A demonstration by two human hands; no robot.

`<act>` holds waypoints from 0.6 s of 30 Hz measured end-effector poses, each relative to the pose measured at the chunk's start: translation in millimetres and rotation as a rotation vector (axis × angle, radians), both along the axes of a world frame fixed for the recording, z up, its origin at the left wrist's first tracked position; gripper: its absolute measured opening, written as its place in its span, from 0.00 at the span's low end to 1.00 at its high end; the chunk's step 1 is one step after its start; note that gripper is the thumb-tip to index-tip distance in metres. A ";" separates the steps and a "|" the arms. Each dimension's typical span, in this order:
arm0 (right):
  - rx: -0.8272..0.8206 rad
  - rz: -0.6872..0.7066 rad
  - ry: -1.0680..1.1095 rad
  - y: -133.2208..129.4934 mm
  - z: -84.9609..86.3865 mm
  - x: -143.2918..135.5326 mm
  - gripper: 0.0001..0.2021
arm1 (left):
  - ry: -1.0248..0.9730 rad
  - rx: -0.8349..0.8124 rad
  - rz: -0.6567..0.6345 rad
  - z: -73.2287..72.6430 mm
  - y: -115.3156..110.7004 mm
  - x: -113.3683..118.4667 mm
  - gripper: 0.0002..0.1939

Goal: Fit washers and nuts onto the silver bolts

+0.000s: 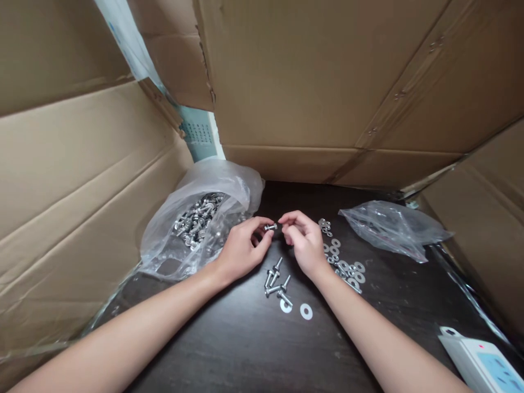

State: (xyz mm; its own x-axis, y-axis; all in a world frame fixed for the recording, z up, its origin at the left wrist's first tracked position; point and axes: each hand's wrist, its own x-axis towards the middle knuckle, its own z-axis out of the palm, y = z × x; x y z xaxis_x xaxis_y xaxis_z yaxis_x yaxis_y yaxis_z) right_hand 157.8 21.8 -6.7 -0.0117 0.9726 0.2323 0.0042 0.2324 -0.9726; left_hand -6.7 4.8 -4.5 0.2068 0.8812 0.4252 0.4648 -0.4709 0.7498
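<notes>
Between thumb and fingertips, my left hand (245,244) holds a small silver bolt (271,227) with a washer or nut on it, lying roughly level. Just right of the bolt's end is my right hand (302,240), its fingers curled and thumb near the index finger; whether anything small is between them is hidden. Below the hands lies a group of bolts (275,279) on the dark table (245,338). One flat washer (306,311) lies near them, and another is partly under a bolt. Beside my right wrist are several loose washers and nuts (357,267).
An open plastic bag (196,218) full of bolts sits behind my left hand. At the right lie a flat clear bag (393,226) and, nearer, a white power strip (478,360). Cardboard walls (319,82) enclose the table at the back and sides.
</notes>
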 end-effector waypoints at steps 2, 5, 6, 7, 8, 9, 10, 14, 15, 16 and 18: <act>-0.002 0.017 -0.005 0.6 1.2 -0.5 0.07 | 0.009 0.001 0.003 0.4 0.0 -0.1 0.09; -0.011 0.046 -0.030 1.1 2.3 -1.3 0.07 | 0.010 0.002 0.005 1.3 -0.1 -0.5 0.09; -0.015 0.049 -0.034 1.3 2.3 -1.5 0.07 | 0.009 0.002 0.002 1.5 -0.2 -0.6 0.09; -0.018 0.050 -0.036 1.3 2.1 -1.6 0.07 | 0.006 0.004 0.002 1.6 -0.3 -0.7 0.09; -0.023 0.050 -0.039 1.4 1.7 -1.7 0.07 | 0.008 0.009 0.000 1.5 -0.4 -0.8 0.09; -0.029 0.053 -0.044 1.5 1.2 -1.7 0.07 | 0.007 0.014 0.001 1.4 -0.5 -0.9 0.09; -0.036 0.057 -0.052 1.5 0.7 -1.6 0.07 | 0.004 0.022 0.003 1.2 -0.6 -0.9 0.10; -0.059 0.078 -0.090 1.0 0.2 -1.4 0.06 | -0.010 0.042 0.009 -0.1 -0.8 -1.0 0.10; -0.058 0.081 -0.093 0.6 0.7 -1.4 0.06 | -0.008 0.050 0.008 -0.4 -0.8 -1.0 0.10; -0.054 0.084 -0.096 0.1 1.5 -1.4 0.07 | -0.003 0.060 0.003 -0.5 -0.7 -1.0 0.10; -0.049 0.095 -0.110 -1.1 3.2 -1.6 0.09 | 0.010 0.079 -0.014 -0.4 -0.6 -1.1 0.10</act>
State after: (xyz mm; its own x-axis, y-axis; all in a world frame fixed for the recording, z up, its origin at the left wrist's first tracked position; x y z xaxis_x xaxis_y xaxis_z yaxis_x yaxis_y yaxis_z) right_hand 156.2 20.7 -3.5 -0.1270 0.9760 0.1770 0.0913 0.1892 -0.9777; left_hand -7.8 4.2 -5.0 0.2236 0.8421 0.4908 0.4651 -0.5347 0.7055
